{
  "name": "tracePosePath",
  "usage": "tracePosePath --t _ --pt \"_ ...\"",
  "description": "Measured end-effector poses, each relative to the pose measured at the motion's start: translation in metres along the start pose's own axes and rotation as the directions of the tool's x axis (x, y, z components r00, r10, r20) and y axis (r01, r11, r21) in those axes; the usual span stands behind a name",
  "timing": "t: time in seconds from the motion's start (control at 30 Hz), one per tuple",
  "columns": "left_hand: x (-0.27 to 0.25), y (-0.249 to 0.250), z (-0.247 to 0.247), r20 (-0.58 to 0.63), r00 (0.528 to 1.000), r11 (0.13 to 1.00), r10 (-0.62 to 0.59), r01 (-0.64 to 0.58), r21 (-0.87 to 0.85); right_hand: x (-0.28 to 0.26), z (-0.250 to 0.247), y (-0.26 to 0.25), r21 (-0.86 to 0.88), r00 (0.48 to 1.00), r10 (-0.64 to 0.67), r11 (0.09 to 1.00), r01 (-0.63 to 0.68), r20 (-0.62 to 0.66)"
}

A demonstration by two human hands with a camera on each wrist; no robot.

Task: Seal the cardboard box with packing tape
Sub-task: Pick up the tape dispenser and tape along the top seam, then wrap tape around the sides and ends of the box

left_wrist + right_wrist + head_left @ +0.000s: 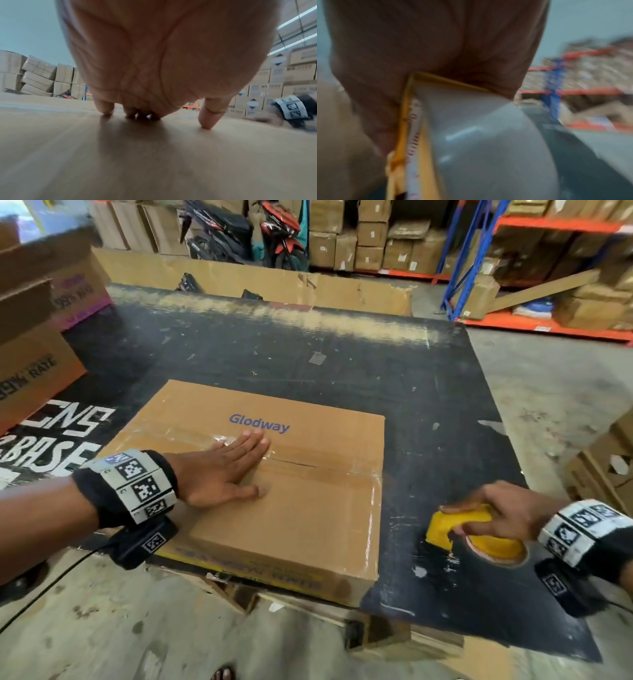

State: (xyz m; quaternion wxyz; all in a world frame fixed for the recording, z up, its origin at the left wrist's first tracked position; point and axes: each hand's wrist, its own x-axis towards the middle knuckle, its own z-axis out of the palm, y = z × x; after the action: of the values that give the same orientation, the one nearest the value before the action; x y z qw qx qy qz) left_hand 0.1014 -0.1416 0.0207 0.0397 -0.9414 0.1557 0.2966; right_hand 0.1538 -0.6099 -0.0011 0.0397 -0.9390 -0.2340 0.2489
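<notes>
Head: left hand (pixel 219 470) flat, fingers straight, pressing clear tape (pixel 308 465) onto Glodway cardboard box (pixel 291 508) centre seam on black table (pixel 428 405); right hand (pixel 507 508) curled round yellow tape dispenser (pixel 459 529) beside box. Left wrist: fingertips (pixel 205 121) down on cardboard — best smoothed firmly along seam. Right wrist: blurred — palm wrapped over dispenser, tape roll (pixel 479 135) below.

The cardboard box (pixel 260 484) is set on the counter (pixel 428 412), at its near edge. The left hand (pixel 219 470) is laid flat on top of the box, over the taped seam (pixel 322 465) that runs across the lid. To the right of the box, apart from it, the tape dispenser (pixel 472 534) is held on the counter by the right hand (pixel 507 511). Behind the box, beyond the counter's far edge, stacked cartons (pixel 373 244) and a shelving rack (pixel 548 268) are placed.
</notes>
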Motion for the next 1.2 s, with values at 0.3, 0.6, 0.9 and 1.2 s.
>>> tracePosePath --t 0.3,0.6,0.9,1.2 --pt "0.023 0.109 -0.062 -0.386 0.763 0.853 0.519 -0.495 0.166 -0.045 0.012 -0.011 0.488 0.902 0.137 0.868 0.090 -0.410" --pt "0.058 0.168 -0.086 -0.329 0.810 0.857 0.485 -0.516 -0.007 -0.089 0.044 -0.061 0.687 0.665 0.309 0.588 0.428 -0.680" --pt "0.054 0.183 -0.121 -0.239 0.914 0.367 0.328 -0.356 -0.859 -0.097 0.055 -0.132 0.633 0.390 0.500 0.624 0.457 -0.774" --pt "0.063 0.124 -0.177 -0.422 0.797 0.522 0.433 -0.603 -0.604 -0.090 0.037 -0.224 0.632 0.289 0.582 0.765 0.123 -0.760"
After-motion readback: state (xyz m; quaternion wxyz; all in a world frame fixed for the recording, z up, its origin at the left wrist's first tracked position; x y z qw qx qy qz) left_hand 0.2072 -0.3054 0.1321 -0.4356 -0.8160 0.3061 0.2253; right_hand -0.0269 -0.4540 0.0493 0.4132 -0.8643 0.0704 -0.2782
